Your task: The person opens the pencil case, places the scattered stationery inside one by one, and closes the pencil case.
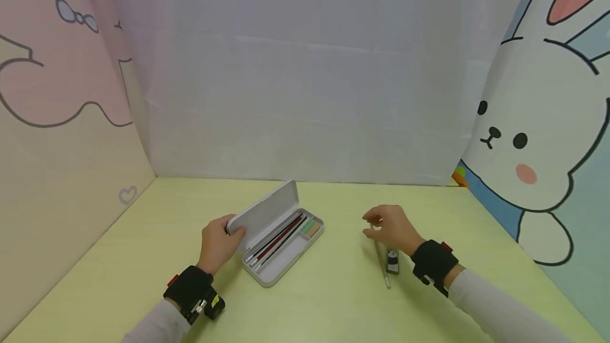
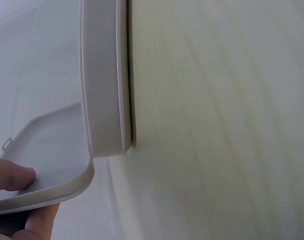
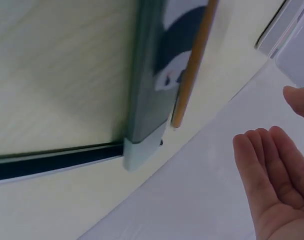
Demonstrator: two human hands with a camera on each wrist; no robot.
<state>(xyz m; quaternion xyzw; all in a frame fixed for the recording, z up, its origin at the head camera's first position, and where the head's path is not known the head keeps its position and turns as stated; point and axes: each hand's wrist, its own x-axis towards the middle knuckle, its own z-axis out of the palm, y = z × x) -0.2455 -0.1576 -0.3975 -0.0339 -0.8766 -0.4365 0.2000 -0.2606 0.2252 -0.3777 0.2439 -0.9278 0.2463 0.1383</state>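
Observation:
A white pencil case [image 1: 296,259] lies with its lid raised, holding several slim pencils or pens [image 1: 278,238] and a green-and-tan block [image 1: 311,227] in a small compartment. My left hand [image 1: 220,242] pinches the end of the lid [image 2: 56,135], thumb on its inner face. On the right, my right hand [image 1: 391,226] hovers over a gold-coloured pencil [image 1: 383,263] and a dark panda-printed stick-like item [image 1: 393,262] with a pale end [image 3: 141,152]. In the right wrist view that hand's fingers [image 3: 264,170] are straight, thumb apart, nothing between them.
A pale yellow tabletop [image 1: 329,300] carries everything. A white sheet [image 1: 310,78] hangs behind it, with cartoon-printed panels at both sides, a rabbit [image 1: 534,120] on the right. A long dark strip [image 3: 56,162] touches the panda-printed item in the right wrist view.

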